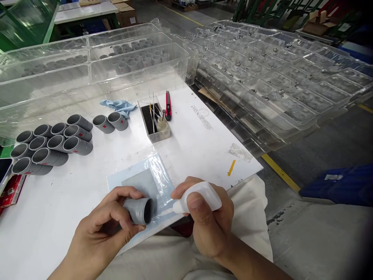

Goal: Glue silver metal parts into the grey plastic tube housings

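Note:
Between the thumb and fingers of my left hand [105,227] is a grey plastic pipe sleeve [135,210], tilted with its open end facing right. My right hand [211,221] is wrapped round a white squeeze bottle [204,196] with a thin nozzle. The nozzle points left, close to the sleeve's open rim; whether it touches I cannot tell. Beneath both lies a light-blue sheet in clear plastic [116,177] with a grey square pad [142,181] on it. Several similar grey sleeves [77,146] stand grouped at the left, and two more [104,124] stand apart from them.
A clear box [160,136] holds tweezers and a small glass bottle, with a red utility knife [168,105] beside it. A blue cloth [118,107] lies behind the sleeves. Clear trays [140,83] line the back; stacked blister trays [262,77] stand at the right.

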Tool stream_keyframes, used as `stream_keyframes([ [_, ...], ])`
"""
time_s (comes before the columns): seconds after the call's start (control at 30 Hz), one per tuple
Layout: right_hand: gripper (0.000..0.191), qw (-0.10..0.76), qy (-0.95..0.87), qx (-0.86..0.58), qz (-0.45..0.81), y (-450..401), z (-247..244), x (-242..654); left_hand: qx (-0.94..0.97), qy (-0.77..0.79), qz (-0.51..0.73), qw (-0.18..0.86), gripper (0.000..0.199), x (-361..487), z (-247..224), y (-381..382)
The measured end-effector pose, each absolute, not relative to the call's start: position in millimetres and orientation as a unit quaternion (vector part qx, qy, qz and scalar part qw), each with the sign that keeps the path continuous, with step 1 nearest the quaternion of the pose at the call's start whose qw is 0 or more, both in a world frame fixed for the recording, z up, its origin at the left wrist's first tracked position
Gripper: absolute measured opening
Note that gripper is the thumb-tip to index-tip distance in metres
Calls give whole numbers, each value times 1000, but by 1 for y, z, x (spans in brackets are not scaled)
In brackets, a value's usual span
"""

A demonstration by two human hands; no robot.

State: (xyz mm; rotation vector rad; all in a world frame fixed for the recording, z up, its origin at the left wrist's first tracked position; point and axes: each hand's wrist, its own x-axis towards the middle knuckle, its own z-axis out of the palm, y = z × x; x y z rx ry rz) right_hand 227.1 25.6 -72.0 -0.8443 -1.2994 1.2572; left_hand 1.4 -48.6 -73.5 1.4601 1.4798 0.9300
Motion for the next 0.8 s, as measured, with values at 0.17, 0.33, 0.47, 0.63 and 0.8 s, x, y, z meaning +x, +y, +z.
stream_keyframes([
  [0.17,36,528,-546,-374,532,22,-77,225,572,589,374,431,27,3,-72,-49],
  [0.33,35,515,-541,-378,547,22,-76,225,575,587,376,428,27,3,-72,-50],
  [0.47,35,514,-537,-374,555,23,-76,225,583,586,372,423,28,2,-72,-49],
  [0.63,34,514,-524,-384,560,21,-79,223,584,588,370,419,28,3,-72,-48],
  [0.8,38,510,-510,-401,565,20,-78,224,576,591,377,420,27,3,-71,-48],
])
